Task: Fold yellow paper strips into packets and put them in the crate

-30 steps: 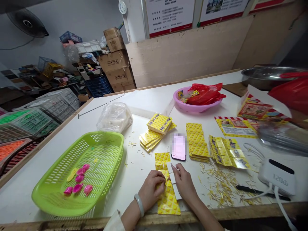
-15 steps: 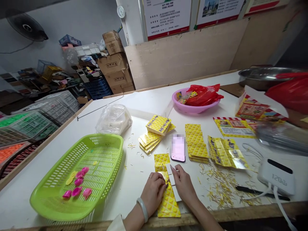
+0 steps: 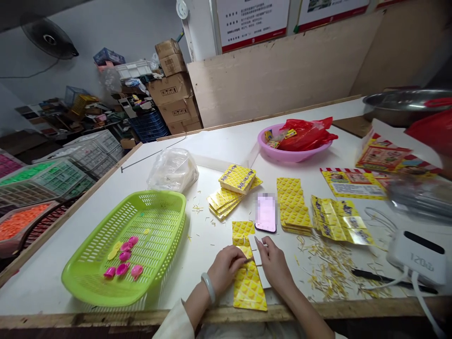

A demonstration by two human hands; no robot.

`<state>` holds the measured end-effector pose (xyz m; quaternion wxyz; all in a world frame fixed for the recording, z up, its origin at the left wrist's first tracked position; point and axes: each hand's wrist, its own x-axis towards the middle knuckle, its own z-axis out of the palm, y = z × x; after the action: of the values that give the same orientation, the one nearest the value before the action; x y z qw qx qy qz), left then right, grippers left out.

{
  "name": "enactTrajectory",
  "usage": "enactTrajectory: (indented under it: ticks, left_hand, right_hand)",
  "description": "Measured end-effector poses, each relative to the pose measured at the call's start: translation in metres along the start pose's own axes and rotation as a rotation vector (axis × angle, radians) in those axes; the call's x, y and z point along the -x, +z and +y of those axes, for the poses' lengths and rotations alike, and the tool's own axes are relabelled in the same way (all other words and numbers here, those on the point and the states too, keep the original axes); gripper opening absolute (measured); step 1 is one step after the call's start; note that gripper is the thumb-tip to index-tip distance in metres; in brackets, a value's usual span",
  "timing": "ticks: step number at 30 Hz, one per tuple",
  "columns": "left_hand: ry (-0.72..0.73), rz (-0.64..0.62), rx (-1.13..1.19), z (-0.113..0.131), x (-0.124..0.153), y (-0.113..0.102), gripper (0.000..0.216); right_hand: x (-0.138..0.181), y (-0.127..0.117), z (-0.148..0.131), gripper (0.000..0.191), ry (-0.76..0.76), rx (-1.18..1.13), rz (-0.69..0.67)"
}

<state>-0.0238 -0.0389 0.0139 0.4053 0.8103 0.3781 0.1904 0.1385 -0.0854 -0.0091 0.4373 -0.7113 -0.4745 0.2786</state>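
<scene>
A yellow patterned card sheet (image 3: 249,289) with slits lies at the table's front edge. Its right side shows a plain white strip (image 3: 264,277), which looks like a folded flap. My left hand (image 3: 226,269), with a pale bangle at the wrist, rests on the card's left side. Its fingertips are pinched together at a slit, and what they hold is too small to make out. My right hand (image 3: 274,263) grips the white strip between thumb and fingers. Just beyond the card lies a phone (image 3: 265,214) with a lit, blurred screen.
At left stands a green basket (image 3: 176,230) with pink toy cups (image 3: 123,269). Stacked yellow cards (image 3: 236,178) and more yellow cards (image 3: 292,202) lie beyond my hands. Thin paper scraps (image 3: 328,270), a black pen-like tool (image 3: 377,278) and a white power bank (image 3: 418,256) are at right.
The view has shifted a little, so everything sits slightly right and higher. My left fingers have moved from lying over the card to a pinch at its slit. My right hand keeps its grip.
</scene>
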Motion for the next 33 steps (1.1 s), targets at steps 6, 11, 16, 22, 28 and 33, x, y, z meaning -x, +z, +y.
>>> enactTrajectory:
  ticks: [6,11,16,22,28,33]
  left_hand:
    - [0.045,-0.055,-0.022,0.001,0.000,-0.005,0.008]
    - [0.037,-0.018,-0.137,0.005,0.000,0.003,0.013]
    - [-0.023,0.020,-0.084,0.001,-0.009,0.003,0.018]
    - [-0.086,0.360,0.120,-0.024,0.001,-0.033,0.035]
    - [0.220,0.212,-0.288,-0.022,-0.004,-0.050,0.044]
    - [0.250,0.009,-0.477,-0.015,-0.044,-0.027,0.060]
  right_hand:
    - [-0.001,0.000,-0.001,0.037,-0.005,-0.010,0.011]
    - [-0.002,0.000,-0.001,0.037,-0.005,-0.008,0.010]
    - [-0.002,0.000,-0.001,0.036,-0.014,-0.018,0.022]
    - [-0.001,-0.006,-0.001,0.038,-0.033,-0.079,0.093]
    - [-0.002,-0.013,-0.002,0.040,-0.023,-0.077,0.131]
    - [-0.005,-0.020,-0.004,0.044,-0.024,-0.023,0.137]
